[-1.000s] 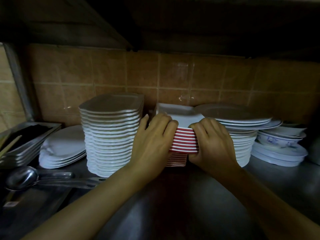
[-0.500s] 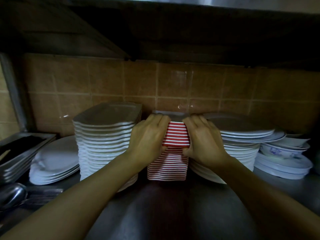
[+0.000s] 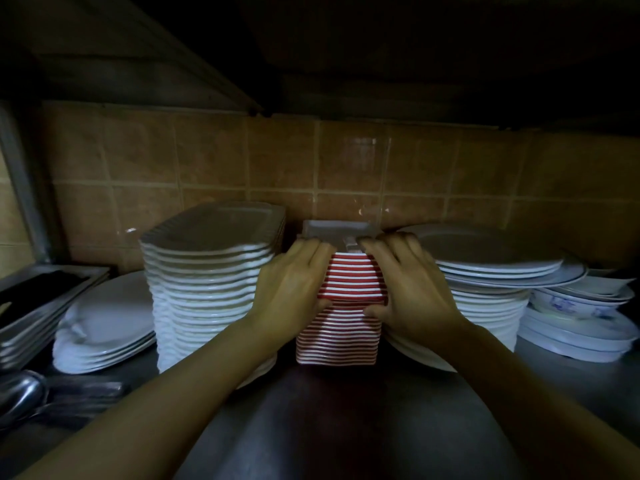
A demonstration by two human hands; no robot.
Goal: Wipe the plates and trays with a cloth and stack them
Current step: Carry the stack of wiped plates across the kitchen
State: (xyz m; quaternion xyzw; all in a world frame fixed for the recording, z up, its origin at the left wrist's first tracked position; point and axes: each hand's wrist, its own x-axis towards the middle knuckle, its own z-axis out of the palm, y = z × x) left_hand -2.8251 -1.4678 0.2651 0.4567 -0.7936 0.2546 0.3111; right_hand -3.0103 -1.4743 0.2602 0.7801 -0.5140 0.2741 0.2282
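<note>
A tall stack of small square red-rimmed plates (image 3: 337, 337) stands at the middle of the dark steel counter, against the tiled wall. My left hand (image 3: 289, 292) grips the left side of the stack's upper batch (image 3: 351, 275), fingers over its top edge. My right hand (image 3: 412, 289) grips the right side the same way, thumb under the batch. The upper batch sits on the lower plates, slightly offset. No cloth shows in view.
A tall stack of white rectangular plates (image 3: 207, 289) stands just left of my hands, low oval plates (image 3: 104, 327) further left. Round white plates (image 3: 485, 282) and bowls (image 3: 581, 313) crowd the right. Steel trays (image 3: 38, 299) and ladles (image 3: 20, 393) lie at far left. A shelf hangs overhead.
The batch of red-rimmed plates in both hands has come down onto the lower stack and been pushed back toward the wall. My view has moved closer.
</note>
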